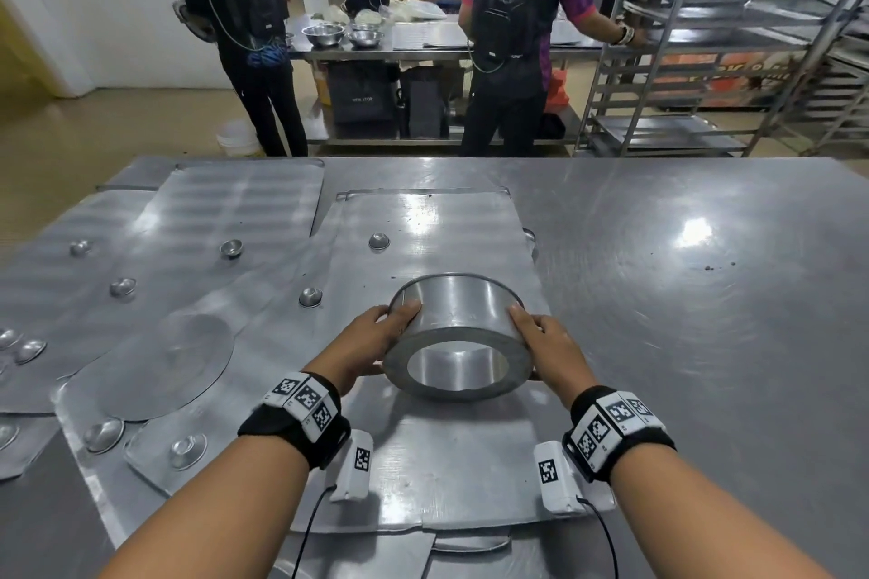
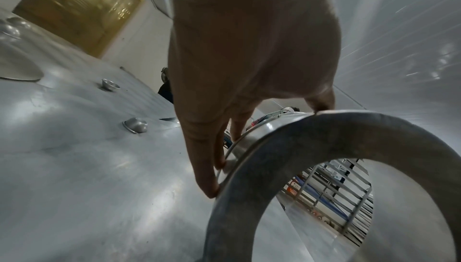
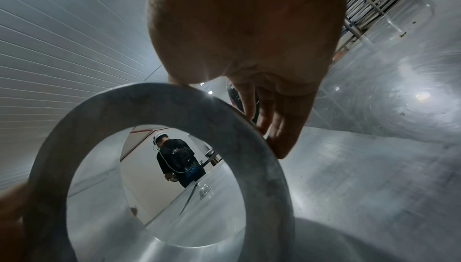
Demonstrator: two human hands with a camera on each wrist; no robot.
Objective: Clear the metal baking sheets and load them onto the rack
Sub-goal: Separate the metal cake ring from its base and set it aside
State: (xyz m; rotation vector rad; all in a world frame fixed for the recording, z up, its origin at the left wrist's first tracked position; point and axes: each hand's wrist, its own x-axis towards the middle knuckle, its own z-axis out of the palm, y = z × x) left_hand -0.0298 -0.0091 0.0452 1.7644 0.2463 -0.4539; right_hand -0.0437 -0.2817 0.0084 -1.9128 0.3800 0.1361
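A wide metal ring mould (image 1: 463,308) is tilted with its opening towards me, held just above a flat metal baking sheet (image 1: 423,475) in the middle of the steel table. My left hand (image 1: 383,334) grips its left side and my right hand (image 1: 545,339) grips its right side, thumbs on the upper wall. In the left wrist view, the left hand (image 2: 249,59) has fingers along the ring's (image 2: 249,187) outer wall. The right wrist view shows the right hand (image 3: 249,39) doing the same on the ring (image 3: 174,100). More baking sheets (image 1: 235,202) overlap at the left. The rack (image 1: 733,38) stands far right, holding sheets.
Small domed moulds (image 1: 378,241) lie scattered on the sheets, with a flat round disc (image 1: 160,367) at the left. The table's right half (image 1: 705,296) is bare steel. Beyond the table, people (image 1: 512,38) work at a counter with bowls (image 1: 322,34).
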